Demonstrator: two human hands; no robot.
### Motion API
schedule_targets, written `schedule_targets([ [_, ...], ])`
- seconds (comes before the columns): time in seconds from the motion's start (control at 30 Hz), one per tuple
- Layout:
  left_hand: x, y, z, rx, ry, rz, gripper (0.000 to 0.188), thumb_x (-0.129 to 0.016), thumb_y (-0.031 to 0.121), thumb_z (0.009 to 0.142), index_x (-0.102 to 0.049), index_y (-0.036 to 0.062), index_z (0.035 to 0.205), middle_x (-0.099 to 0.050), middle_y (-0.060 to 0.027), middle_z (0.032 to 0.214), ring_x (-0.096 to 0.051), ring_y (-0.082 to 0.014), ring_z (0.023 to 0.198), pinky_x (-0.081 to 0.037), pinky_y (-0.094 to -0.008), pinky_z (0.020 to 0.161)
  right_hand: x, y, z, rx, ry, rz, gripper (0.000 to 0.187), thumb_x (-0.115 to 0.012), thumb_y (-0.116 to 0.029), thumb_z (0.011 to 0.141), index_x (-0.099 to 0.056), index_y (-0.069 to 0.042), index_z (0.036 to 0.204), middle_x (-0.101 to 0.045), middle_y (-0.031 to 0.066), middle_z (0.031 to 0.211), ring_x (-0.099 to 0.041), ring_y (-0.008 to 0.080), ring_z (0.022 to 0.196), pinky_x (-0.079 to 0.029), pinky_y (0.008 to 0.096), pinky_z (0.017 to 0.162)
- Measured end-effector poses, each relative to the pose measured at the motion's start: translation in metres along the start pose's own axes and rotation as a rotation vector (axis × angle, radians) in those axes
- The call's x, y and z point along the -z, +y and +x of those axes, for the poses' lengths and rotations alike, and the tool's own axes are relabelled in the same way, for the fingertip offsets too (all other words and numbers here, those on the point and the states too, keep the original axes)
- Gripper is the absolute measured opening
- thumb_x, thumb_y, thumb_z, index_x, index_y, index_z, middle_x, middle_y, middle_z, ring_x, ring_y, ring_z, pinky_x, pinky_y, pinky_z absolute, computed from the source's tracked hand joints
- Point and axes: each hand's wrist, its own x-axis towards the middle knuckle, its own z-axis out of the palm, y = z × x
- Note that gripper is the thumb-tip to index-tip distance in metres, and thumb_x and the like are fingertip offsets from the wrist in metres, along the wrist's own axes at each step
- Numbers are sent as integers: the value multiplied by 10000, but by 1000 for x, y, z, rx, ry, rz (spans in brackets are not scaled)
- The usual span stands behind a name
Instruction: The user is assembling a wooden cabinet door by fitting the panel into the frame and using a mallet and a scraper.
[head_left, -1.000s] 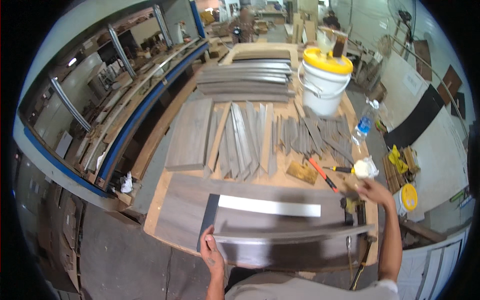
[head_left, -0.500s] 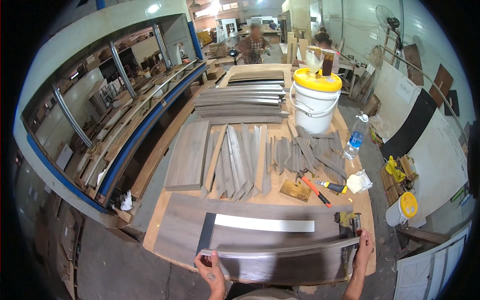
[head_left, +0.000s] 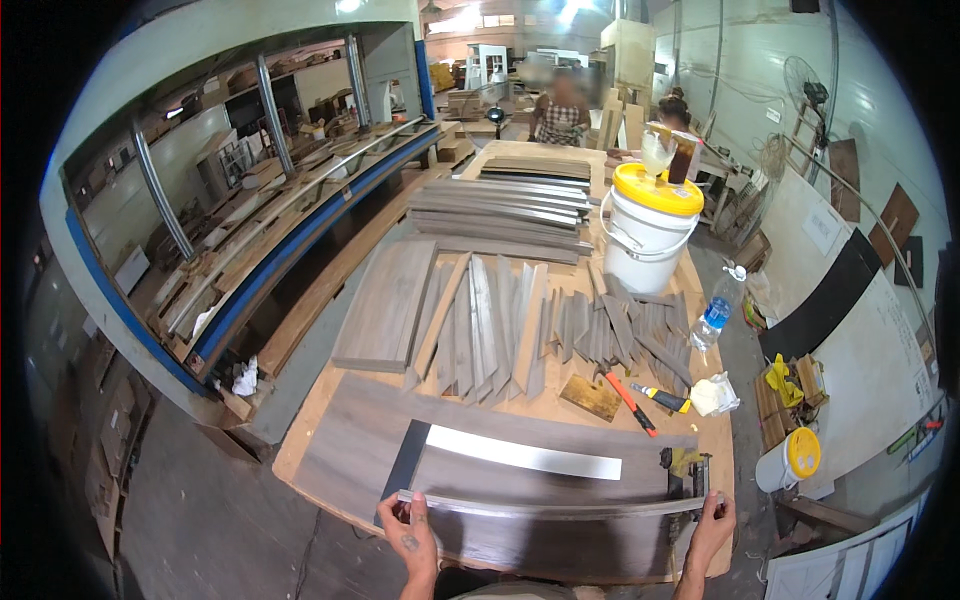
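Observation:
A long grey wood-grain strip [head_left: 560, 507] runs level across the near side of the table, held at both ends. Its left end is pinched by my left hand [head_left: 410, 530], beside a dark strip [head_left: 403, 470]. At the other end my right hand [head_left: 713, 525] grips the strip with bent fingers, just below a yellow and black clamp [head_left: 685, 468]. Beneath lies a wide grey wood-grain panel [head_left: 350, 430]. A white strip [head_left: 525, 452] rests on that panel, meeting the dark strip near its upper end.
Beyond the panel lie a brown block [head_left: 590, 398], a hammer [head_left: 628, 402], a utility knife [head_left: 662, 398] and a crumpled white wad [head_left: 714, 395]. Cut grey strips [head_left: 480, 330] fill the middle. A white bucket [head_left: 650, 235] and water bottle [head_left: 718, 310] stand at right. A person [head_left: 562, 115] is beyond the table.
The view has shifted slightly. Both hands still hold the strip by its ends, and it looks a little straighter and lies nearer the dark strip's lower part.

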Motion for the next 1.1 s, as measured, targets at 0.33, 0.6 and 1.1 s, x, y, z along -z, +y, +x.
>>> schedule_targets([
  [0.33, -11, -6, 9, -79, -34, 134, 474, -733, 294, 889, -526, -71, 1108, -553, -176, 1068, -556, -267, 993, -436, -376, 915, -9, -11, 13, 4, 49, -52, 408, -721, -343, 894, -536, 12, 814, -482, 25, 673, -425, 142, 623, -388, 316, 582],
  [0.6, -11, -5, 8, -82, -33, 37, 514, -738, 293, 884, -532, -63, 1192, -545, -166, 1089, -551, -260, 1022, -425, -365, 939, -11, -4, 11, 64, 119, -70, 412, -744, -336, 871, -529, 12, 819, -450, 22, 658, -396, 146, 612, -370, 331, 562],
  [1.1, -1, -67, 26, -101, -326, -184, 713, -751, 240, 875, -368, -48, 1402, -460, -185, 1366, -462, -280, 1263, -346, -382, 1088, -30, 63, 3, 58, -317, 401, 515, -533, -279, 1017, -396, -31, 1447, -514, 106, 1346, -482, 199, 1215, -355, 343, 1048],
])
